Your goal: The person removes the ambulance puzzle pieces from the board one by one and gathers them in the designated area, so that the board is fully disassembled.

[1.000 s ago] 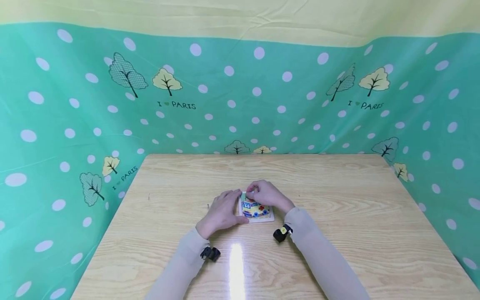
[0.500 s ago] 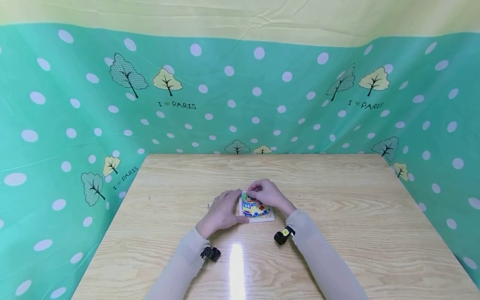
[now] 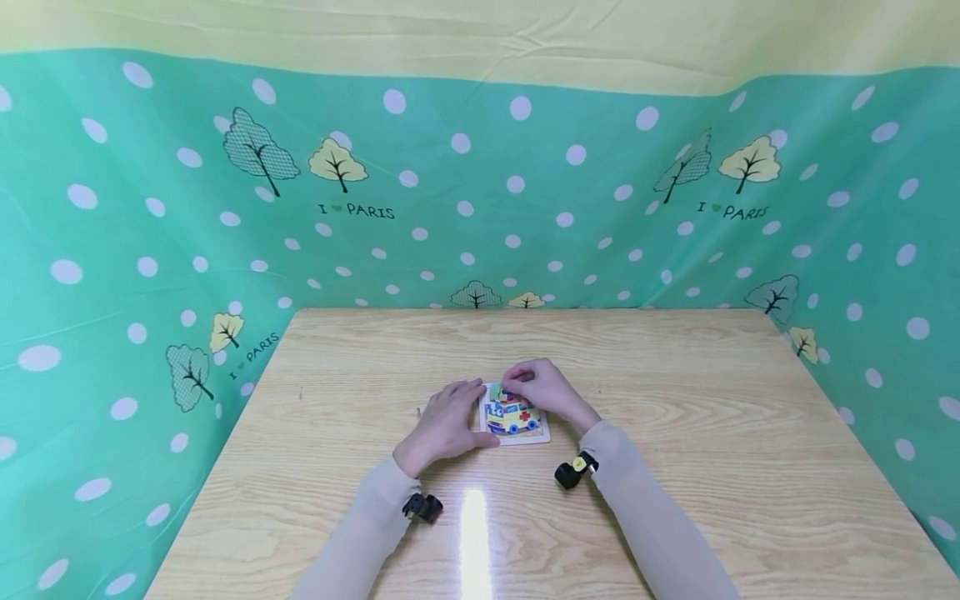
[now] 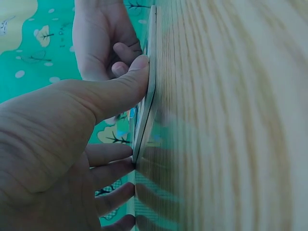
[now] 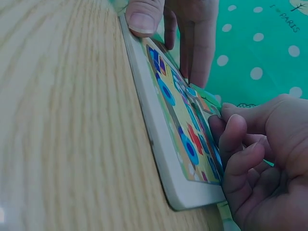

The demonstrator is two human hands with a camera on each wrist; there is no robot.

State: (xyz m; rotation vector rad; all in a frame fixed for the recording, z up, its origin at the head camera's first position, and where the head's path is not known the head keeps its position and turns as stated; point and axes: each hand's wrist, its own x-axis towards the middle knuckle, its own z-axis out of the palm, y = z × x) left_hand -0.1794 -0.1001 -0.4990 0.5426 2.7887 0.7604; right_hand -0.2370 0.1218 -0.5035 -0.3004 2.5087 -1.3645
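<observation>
A small jigsaw puzzle [image 3: 513, 421] with a yellow ambulance picture lies in a white frame [image 5: 166, 180] on the table. My left hand [image 3: 446, 421] rests along the frame's left side, thumb on the near rim and the other fingers stretched toward the far left corner. Over the far part of the picture, my right hand [image 3: 546, 388] pinches a green and brown puzzle piece [image 5: 208, 100] between thumb and fingers. The piece is tilted up against the picture in the right wrist view. Its lower edge is partly hidden by the fingertips.
The wooden table [image 3: 675, 358] extends widely around the puzzle. A green dotted curtain [image 3: 420, 233] hangs behind it and at both sides. Black wrist cameras sit on both sleeves, the right one [image 3: 572, 473] close over the tabletop.
My right hand has shifted slightly to the right over the puzzle, showing more of the green far left part of the picture. My left hand keeps its place at the frame.
</observation>
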